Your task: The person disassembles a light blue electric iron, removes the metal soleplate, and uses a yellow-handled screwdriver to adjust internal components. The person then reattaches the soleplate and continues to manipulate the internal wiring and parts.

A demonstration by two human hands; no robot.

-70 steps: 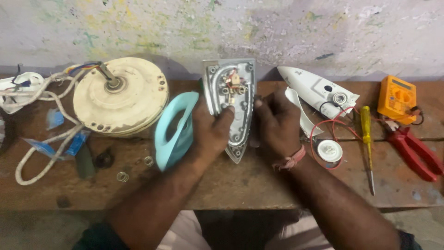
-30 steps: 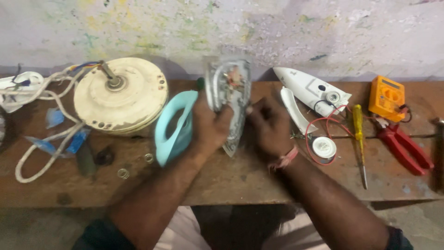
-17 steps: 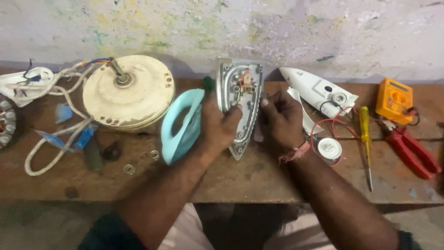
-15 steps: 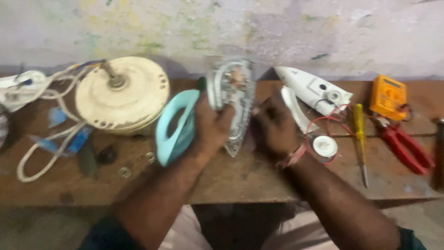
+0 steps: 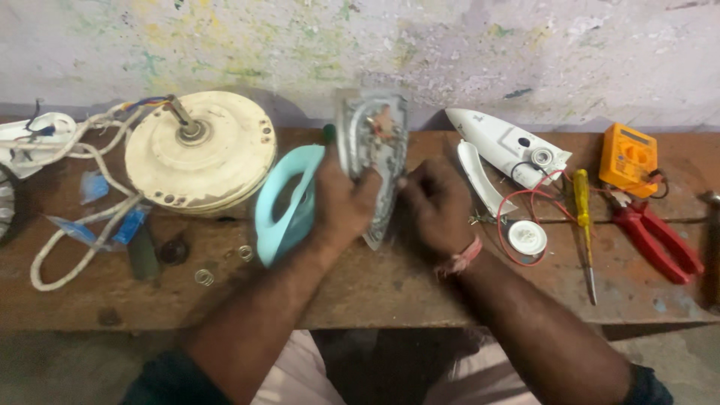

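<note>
A round cream fan motor (image 5: 201,152) and turquoise iron handle (image 5: 287,202) lie left of the metal iron soleplate (image 5: 373,161); white iron cover (image 5: 510,148), screwdriver (image 5: 583,217), red pliers (image 5: 656,240) lie right. Little has shifted since half a second ago. The left hand (image 5: 343,201) grips the soleplate's left edge; the right hand (image 5: 435,206), fingers curled, touches its right edge.

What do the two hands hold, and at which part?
Left hand grips the iron soleplate at its left edge; right hand is at its right edge, grip unclear.
</note>
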